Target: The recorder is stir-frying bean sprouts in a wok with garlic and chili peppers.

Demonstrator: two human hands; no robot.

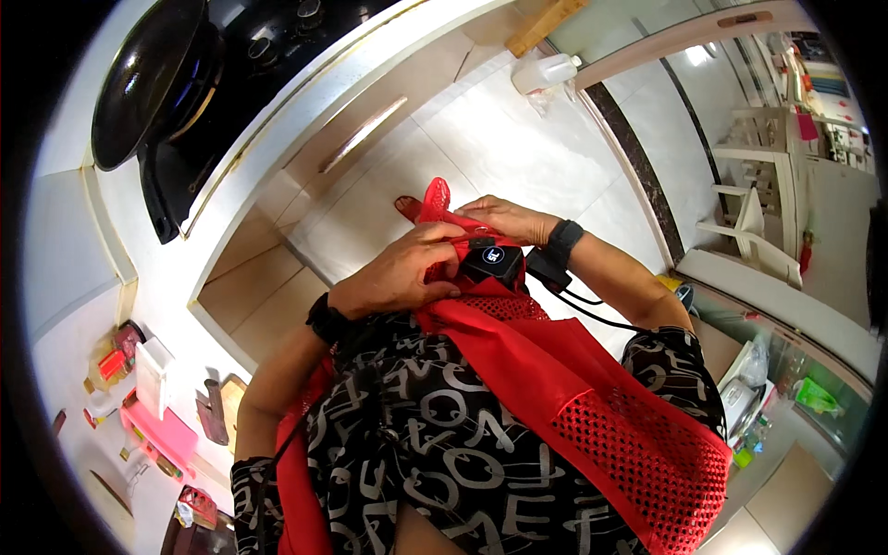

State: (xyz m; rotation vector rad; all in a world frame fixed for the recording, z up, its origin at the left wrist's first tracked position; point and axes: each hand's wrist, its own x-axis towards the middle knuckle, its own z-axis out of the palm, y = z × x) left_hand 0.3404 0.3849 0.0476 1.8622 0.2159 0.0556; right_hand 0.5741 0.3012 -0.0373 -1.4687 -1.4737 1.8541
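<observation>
Over a black patterned shirt I wear a red mesh vest. My left hand, with a black band at the wrist, grips the front edge of the vest near a small black device with a round lit display. On the other side of the device, my right hand holds the bunched red fabric; its fingertips are partly hidden in the cloth. A black box with a cable hangs beside my right wrist, which wears a black strap.
A black wok stands on the stove at upper left. A plastic jug is on the tiled floor by the sliding door's frame. A cleaver and a pink rack lie at lower left. White chairs stand beyond the door.
</observation>
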